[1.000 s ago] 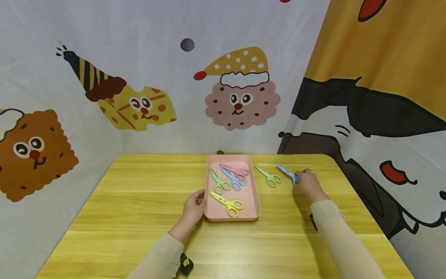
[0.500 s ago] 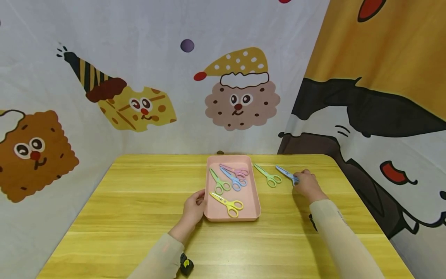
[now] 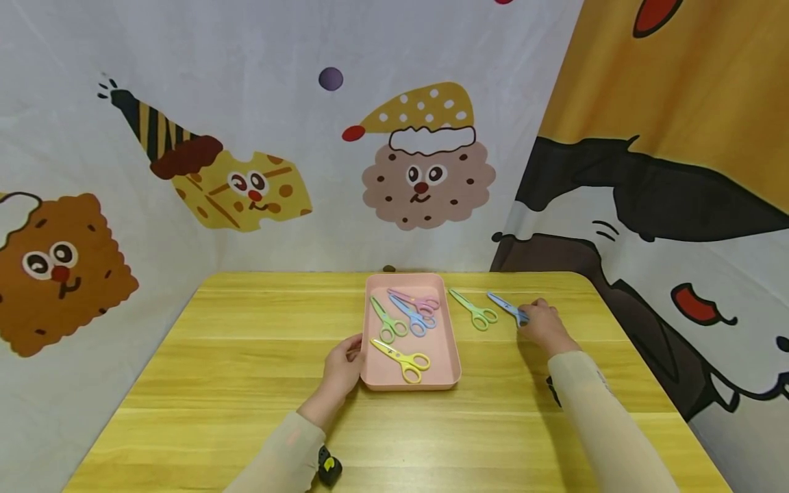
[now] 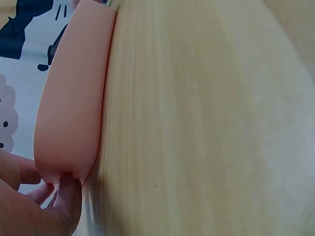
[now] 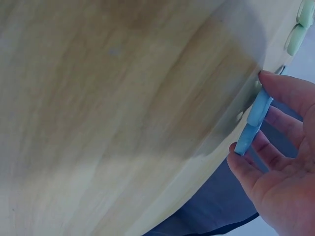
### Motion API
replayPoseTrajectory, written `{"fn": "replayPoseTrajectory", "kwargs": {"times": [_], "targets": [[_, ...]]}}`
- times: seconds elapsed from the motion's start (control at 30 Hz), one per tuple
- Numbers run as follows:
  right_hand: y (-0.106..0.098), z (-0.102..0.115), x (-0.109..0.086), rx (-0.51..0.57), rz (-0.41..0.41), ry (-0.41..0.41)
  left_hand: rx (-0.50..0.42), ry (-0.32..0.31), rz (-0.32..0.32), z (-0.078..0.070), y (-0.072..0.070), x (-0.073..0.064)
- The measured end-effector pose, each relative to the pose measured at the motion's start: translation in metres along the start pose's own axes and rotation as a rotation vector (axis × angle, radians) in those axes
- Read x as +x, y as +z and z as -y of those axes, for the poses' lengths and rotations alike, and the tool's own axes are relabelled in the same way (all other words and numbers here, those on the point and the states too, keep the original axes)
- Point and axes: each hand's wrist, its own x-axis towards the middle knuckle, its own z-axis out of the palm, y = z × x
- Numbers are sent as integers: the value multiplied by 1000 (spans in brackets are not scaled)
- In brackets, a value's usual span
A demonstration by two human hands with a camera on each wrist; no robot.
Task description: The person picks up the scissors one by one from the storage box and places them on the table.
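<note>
In the head view my right hand (image 3: 545, 327) pinches a pair of blue scissors (image 3: 505, 305) by the handles, its blades pointing to the far left. The right wrist view shows thumb and fingers on opposite edges of the blue handles (image 5: 257, 115). My left hand (image 3: 342, 368) holds the left side of a pink tray (image 3: 442, 370); the left wrist view has its fingers (image 4: 69, 199) at the tray wall. Inside the tray lie yellow scissors (image 3: 394, 354), green scissors (image 3: 383, 316), blue scissors (image 3: 407, 311) and pink scissors (image 3: 414, 300).
Another pair of green scissors (image 3: 473, 309) lies on the wooden table (image 3: 246, 342) between the tray and my right hand. A cloth (image 3: 277, 68) printed with cartoon figures hangs behind the table. A small black device (image 3: 329, 468) sits at my left wrist.
The tip of the blue scissors in my right hand has shifted very slightly left. My left hand and the tray stay where they were.
</note>
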Motion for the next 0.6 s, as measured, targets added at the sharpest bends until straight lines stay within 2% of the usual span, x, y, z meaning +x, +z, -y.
{"fn": "replayPoseTrajectory", "kwargs": {"times": [0.6], "targets": [[1, -5, -3, 37, 9, -19, -3, 10, -3, 0, 1, -1]]}}
